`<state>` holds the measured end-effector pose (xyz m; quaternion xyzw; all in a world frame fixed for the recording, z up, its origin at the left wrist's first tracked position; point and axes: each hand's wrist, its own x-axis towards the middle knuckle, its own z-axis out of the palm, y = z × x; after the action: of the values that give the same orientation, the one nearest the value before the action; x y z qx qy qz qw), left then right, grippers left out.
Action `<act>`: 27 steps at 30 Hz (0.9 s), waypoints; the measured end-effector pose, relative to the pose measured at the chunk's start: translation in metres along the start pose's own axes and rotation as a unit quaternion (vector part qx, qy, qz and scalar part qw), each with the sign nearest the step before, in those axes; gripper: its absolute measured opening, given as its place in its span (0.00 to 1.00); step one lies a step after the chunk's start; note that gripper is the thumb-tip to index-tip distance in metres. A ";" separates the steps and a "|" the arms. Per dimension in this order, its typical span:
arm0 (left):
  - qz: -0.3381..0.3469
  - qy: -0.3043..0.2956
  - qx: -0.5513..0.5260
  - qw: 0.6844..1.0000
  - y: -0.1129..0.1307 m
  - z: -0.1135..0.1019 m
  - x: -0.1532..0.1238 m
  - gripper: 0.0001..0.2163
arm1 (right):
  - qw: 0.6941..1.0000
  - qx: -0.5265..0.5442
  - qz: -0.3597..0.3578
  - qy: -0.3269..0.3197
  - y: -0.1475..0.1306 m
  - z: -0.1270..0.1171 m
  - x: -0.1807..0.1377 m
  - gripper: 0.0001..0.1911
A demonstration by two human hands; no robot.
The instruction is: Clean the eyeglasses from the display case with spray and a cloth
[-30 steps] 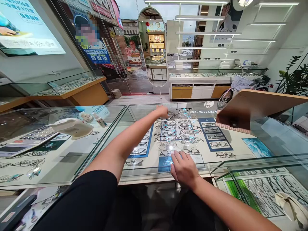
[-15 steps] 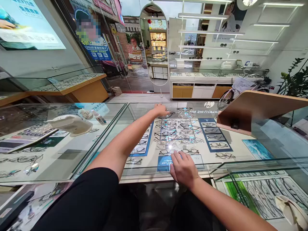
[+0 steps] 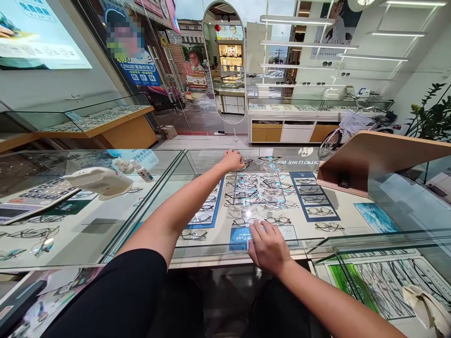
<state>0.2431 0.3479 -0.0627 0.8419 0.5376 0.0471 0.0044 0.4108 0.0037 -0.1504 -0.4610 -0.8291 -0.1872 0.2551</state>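
Note:
My left hand [image 3: 232, 160] is stretched far out to the back row of a glass display case [image 3: 183, 253]. Its fingers are curled on a dark-framed pair of glasses [image 3: 247, 163]. Rows of eyeglass frames [image 3: 257, 192] lie on white and blue trays between my two hands. My right hand [image 3: 268, 247] lies flat with its fingers spread at the near edge. The fingertips rest on a blue label card [image 3: 240, 238], beside another pair of glasses [image 3: 278, 220].
On the glass counter to the left are a calculator [image 3: 31, 201], a white handheld device [image 3: 102, 181] and a small bottle [image 3: 143, 171]. A tilted wooden stand [image 3: 373, 157] is at the right. A crumpled cloth [image 3: 426, 305] lies on the near right case. A mirror [image 3: 225, 65] stands beyond.
My left hand has drawn slightly back and to the left with the dark-framed glasses. My right hand stays flat in the same spot.

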 end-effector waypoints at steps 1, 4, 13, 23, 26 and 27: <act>0.002 0.003 -0.003 1.000 -0.001 0.000 -0.001 0.15 | 1.000 0.000 0.001 -0.001 0.000 0.000 0.000 0.23; 0.006 0.006 -0.012 1.000 -0.004 0.000 -0.003 0.11 | 1.000 0.000 0.003 -0.006 0.000 0.000 -0.001 0.22; 0.014 0.008 -0.027 0.999 -0.016 -0.006 -0.006 0.08 | 1.000 -0.005 0.004 -0.005 0.000 0.000 -0.001 0.22; 0.063 -0.042 -0.032 0.997 -0.018 -0.014 -0.007 0.08 | 1.000 0.005 0.004 -0.001 0.001 0.001 -0.001 0.22; 0.070 -0.057 -0.035 0.995 -0.016 -0.013 -0.005 0.07 | 1.000 0.003 0.004 -0.001 0.000 0.000 -0.001 0.22; 0.071 -0.061 -0.035 0.995 -0.016 -0.013 -0.005 0.07 | 1.000 0.002 0.003 0.001 0.000 0.000 -0.001 0.22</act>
<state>0.2258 0.3497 -0.0509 0.8785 0.4734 0.0149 0.0631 0.4117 0.0030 -0.1508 -0.4629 -0.8278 -0.1854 0.2570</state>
